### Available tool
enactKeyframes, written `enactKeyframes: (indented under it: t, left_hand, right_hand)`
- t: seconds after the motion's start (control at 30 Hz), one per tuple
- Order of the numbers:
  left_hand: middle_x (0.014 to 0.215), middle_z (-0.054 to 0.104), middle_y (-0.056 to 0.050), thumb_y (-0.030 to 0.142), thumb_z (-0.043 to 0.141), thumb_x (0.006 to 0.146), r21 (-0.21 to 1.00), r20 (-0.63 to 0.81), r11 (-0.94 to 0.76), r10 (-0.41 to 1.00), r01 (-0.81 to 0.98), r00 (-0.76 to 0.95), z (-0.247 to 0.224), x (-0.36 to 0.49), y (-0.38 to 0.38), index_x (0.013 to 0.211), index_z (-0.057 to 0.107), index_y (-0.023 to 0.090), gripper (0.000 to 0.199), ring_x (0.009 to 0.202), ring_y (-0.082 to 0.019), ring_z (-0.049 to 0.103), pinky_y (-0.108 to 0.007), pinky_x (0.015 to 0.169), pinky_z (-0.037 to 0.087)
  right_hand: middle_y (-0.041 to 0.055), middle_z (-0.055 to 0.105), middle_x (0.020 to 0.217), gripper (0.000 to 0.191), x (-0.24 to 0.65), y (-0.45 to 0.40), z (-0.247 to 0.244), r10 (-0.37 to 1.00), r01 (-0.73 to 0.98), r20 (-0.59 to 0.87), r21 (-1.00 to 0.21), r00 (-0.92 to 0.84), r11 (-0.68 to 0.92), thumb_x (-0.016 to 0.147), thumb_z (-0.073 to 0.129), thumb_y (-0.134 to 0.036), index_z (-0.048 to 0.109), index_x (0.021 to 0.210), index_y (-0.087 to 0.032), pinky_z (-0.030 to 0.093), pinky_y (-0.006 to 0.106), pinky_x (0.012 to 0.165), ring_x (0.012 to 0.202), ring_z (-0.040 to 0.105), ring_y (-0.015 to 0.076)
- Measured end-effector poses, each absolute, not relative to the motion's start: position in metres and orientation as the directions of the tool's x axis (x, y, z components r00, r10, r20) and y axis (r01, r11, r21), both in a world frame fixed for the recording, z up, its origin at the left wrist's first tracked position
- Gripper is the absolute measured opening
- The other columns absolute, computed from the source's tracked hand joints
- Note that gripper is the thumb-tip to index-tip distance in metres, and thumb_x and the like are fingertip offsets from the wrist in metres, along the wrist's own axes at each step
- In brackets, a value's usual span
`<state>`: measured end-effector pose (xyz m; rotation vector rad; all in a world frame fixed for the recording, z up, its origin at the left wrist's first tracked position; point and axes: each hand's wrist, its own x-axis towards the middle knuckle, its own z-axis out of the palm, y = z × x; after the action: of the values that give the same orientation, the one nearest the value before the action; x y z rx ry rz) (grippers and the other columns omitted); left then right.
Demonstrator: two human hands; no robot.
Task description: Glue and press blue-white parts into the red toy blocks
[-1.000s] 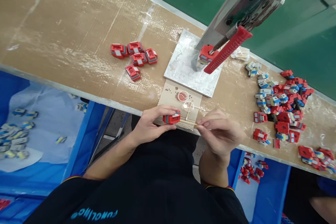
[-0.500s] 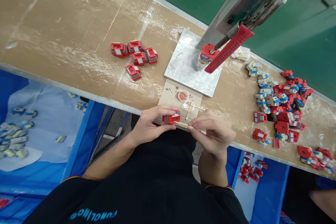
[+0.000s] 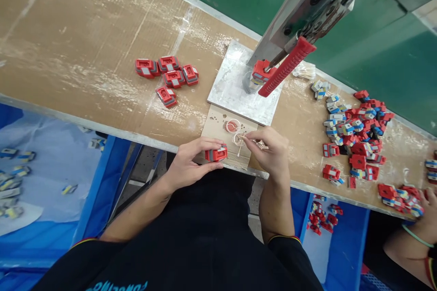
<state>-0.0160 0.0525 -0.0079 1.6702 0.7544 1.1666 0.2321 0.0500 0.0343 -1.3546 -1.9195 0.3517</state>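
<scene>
My left hand [image 3: 193, 160] holds a red and grey toy car piece [image 3: 216, 153] between thumb and fingers at the table's front edge. My right hand [image 3: 269, 149] pinches a thin stick [image 3: 241, 137], its tip at a small clear round dish [image 3: 236, 139]. Just behind that dish lies another one [image 3: 233, 126] with reddish contents. Both dishes rest on a stained board [image 3: 218, 122], where a cotton swab [image 3: 239, 149] also lies. Behind the board, a red toy part [image 3: 262, 70] sits under the press with the red handle [image 3: 287, 67].
Several red pieces [image 3: 173, 78] lie left of the metal base plate [image 3: 223, 86]. A pile of red, white and blue toy parts [image 3: 362, 122] covers the right side. Blue bins [image 3: 99, 182] stand below the table. Another person's hand [image 3: 428, 207] reaches in at the far right.
My right hand has moved the stick away from the red piece to the clear dish. Another person's hand has appeared beside the parts at the far right. The view has shifted slightly.
</scene>
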Motion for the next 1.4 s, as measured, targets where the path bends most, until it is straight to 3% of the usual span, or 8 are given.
enactKeyframes:
  t: [0.17, 0.4, 0.63, 1.03, 1.17, 1.27, 1.4]
  left_hand:
    - [0.118, 0.084, -0.013, 0.026, 0.091, 0.085, 0.936, 0.335, -0.349, 0.866, -0.03, 0.37, -0.006, -0.015, 0.052, 0.115, 0.077, 0.021, 0.033, 0.11, -0.025, 0.082, -0.035, 0.1, 0.066]
    - [0.119, 0.084, -0.014, 0.023, 0.09, 0.086, 0.926, 0.364, -0.375, 0.85, -0.046, 0.38, -0.003, -0.013, 0.052, 0.117, 0.076, 0.02, 0.034, 0.111, -0.024, 0.082, -0.034, 0.101, 0.065]
    - [0.112, 0.084, -0.012, 0.026, 0.09, 0.086, 0.908, 0.386, -0.419, 0.829, -0.009, 0.404, 0.002, -0.013, 0.053, 0.118, 0.077, 0.02, 0.035, 0.105, -0.022, 0.082, -0.032, 0.097, 0.065]
    - [0.114, 0.083, -0.012, 0.027, 0.089, 0.088, 0.91, 0.381, -0.414, 0.839, 0.002, 0.389, 0.002, -0.014, 0.052, 0.118, 0.076, 0.02, 0.033, 0.107, -0.023, 0.081, -0.033, 0.098, 0.065]
    - [0.114, 0.084, -0.013, 0.026, 0.089, 0.087, 0.924, 0.356, -0.381, 0.855, -0.008, 0.378, 0.001, -0.015, 0.051, 0.116, 0.077, 0.02, 0.032, 0.107, -0.023, 0.081, -0.034, 0.099, 0.065]
    - [0.114, 0.084, -0.013, 0.027, 0.089, 0.087, 0.949, 0.297, -0.314, 0.885, -0.009, 0.359, -0.003, -0.018, 0.05, 0.114, 0.077, 0.021, 0.03, 0.107, -0.024, 0.082, -0.035, 0.099, 0.065]
    - [0.116, 0.083, -0.011, 0.027, 0.088, 0.088, 0.972, 0.231, -0.234, 0.923, -0.027, 0.309, -0.01, -0.022, 0.048, 0.115, 0.077, 0.022, 0.03, 0.109, -0.024, 0.081, -0.033, 0.098, 0.066]
  right_hand:
    - [-0.0002, 0.079, 0.076, 0.014, 0.232, 0.05, 0.032, 0.889, 0.645, 0.391, -0.62, -0.239, 0.446, 0.092, 0.078, -0.013, 0.074, 0.085, -0.024, 0.052, 0.028, 0.059, 0.065, 0.069, 0.0153]
    - [-0.0013, 0.077, 0.07, 0.017, 0.227, 0.03, 0.058, 0.832, 0.484, 0.554, -0.724, -0.016, 0.491, 0.09, 0.079, -0.013, 0.071, 0.084, -0.026, 0.056, 0.031, 0.054, 0.059, 0.072, 0.0171]
    - [-0.0005, 0.08, 0.073, 0.018, 0.209, 0.029, 0.063, 0.796, 0.378, 0.593, -0.714, -0.12, 0.589, 0.088, 0.08, -0.008, 0.071, 0.087, -0.023, 0.058, 0.029, 0.054, 0.06, 0.075, 0.0164]
    - [-0.0015, 0.079, 0.072, 0.02, 0.207, 0.027, 0.063, 0.809, 0.38, 0.555, -0.717, -0.195, 0.584, 0.089, 0.077, -0.005, 0.071, 0.087, -0.024, 0.058, 0.029, 0.055, 0.06, 0.073, 0.0153]
    - [-0.0015, 0.078, 0.072, 0.017, 0.22, 0.026, 0.061, 0.818, 0.367, 0.571, -0.748, -0.068, 0.553, 0.09, 0.078, -0.01, 0.071, 0.087, -0.025, 0.056, 0.031, 0.055, 0.061, 0.073, 0.0164]
    - [-0.0011, 0.078, 0.075, 0.016, 0.235, 0.03, 0.055, 0.85, 0.476, 0.527, -0.746, -0.005, 0.466, 0.091, 0.08, -0.012, 0.071, 0.087, -0.026, 0.054, 0.031, 0.057, 0.065, 0.072, 0.0165]
    - [0.0021, 0.08, 0.086, 0.01, 0.237, 0.038, 0.04, 0.915, 0.62, 0.365, -0.682, -0.172, 0.389, 0.094, 0.079, -0.019, 0.073, 0.089, -0.025, 0.058, 0.034, 0.071, 0.078, 0.073, 0.0184]
